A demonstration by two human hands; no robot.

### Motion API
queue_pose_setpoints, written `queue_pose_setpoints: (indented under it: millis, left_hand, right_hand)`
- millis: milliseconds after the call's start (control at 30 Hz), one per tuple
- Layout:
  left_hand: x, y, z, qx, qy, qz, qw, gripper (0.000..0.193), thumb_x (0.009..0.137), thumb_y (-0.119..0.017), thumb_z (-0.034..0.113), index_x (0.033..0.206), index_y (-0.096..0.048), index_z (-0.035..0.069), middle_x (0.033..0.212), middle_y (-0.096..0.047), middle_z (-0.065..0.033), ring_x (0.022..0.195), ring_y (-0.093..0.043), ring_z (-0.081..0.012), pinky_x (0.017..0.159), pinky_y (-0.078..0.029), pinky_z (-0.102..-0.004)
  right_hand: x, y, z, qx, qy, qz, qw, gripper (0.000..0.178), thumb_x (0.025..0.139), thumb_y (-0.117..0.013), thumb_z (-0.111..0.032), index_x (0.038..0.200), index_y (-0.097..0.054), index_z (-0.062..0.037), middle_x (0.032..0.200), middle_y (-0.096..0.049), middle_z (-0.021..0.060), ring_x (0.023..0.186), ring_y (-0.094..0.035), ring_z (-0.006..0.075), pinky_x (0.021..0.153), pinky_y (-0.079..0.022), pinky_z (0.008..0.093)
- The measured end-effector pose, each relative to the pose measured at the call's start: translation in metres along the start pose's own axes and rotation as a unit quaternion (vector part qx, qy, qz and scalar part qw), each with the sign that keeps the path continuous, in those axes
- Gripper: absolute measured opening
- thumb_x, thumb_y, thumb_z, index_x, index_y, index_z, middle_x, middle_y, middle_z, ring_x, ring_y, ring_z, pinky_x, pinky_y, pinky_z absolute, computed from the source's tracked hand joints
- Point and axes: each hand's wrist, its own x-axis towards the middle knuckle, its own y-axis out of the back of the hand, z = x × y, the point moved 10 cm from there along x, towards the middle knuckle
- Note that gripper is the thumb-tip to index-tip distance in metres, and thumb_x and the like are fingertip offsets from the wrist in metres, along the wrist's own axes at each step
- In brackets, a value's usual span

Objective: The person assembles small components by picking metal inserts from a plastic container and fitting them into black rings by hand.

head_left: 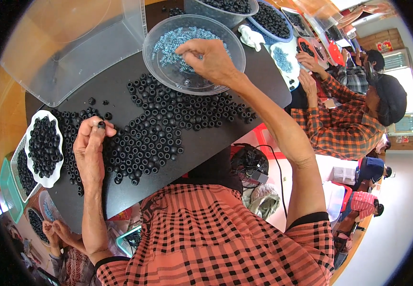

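Observation:
My left hand (pixel 91 150) is closed above the left part of the dark tabletop, pinching a small black ring-shaped part (pixel 101 125) between thumb and fingers. Beneath and beside it, many like black parts (pixel 144 138) lie spread in a loose layer, most with their round hollow ends up. My right hand (pixel 211 59) reaches over a clear round bowl (pixel 154 76), its thumb and forefinger brought together. In that bowl lie small light-blue coil springs (pixel 168 45), mostly along its far side. What the right fingertips hold, if anything, is too small to make out.
A white scalloped dish (pixel 58 138) of black parts stands at the left edge. Behind sits a large clear bin (pixel 87 52). More tubs of black parts, one a blue basin (pixel 287 35), line the far right. Co-workers sit at right (pixel 344 114) and lower left (pixel 73 262).

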Motion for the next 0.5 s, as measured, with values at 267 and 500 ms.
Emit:
queue_pose_setpoints:
  millis: [267, 500]
  left_hand:
    - [0.0, 0.0, -0.002, 0.002, 0.004, 0.008, 1.0, 0.015, 0.091, -0.05, 0.008, 0.103, -0.058, 0.003, 0.092, -0.061, -0.0053, 0.081, -0.057, -0.0101, 0.083, -0.043, -0.026]
    - [0.0, -0.003, -0.001, 0.01, 0.005, 0.007, 1.0, 0.014, 0.091, -0.049, 0.007, 0.101, -0.058, 0.003, 0.09, -0.061, -0.0043, 0.081, -0.056, -0.0094, 0.082, -0.043, -0.0251]
  right_hand:
    - [-0.013, -0.013, -0.019, -0.065, 0.116, -0.073, 0.988, 0.017, 0.08, -0.056, -0.005, 0.092, -0.069, -0.0057, 0.08, -0.068, 0.0079, 0.07, -0.063, 0.0158, 0.066, -0.05, 0.0287]
    - [-0.007, 0.003, -0.009, -0.028, 0.068, -0.007, 0.997, 0.015, 0.078, -0.056, -0.004, 0.088, -0.069, -0.0061, 0.083, -0.067, 0.0074, 0.074, -0.063, 0.0211, 0.069, -0.05, 0.0329]
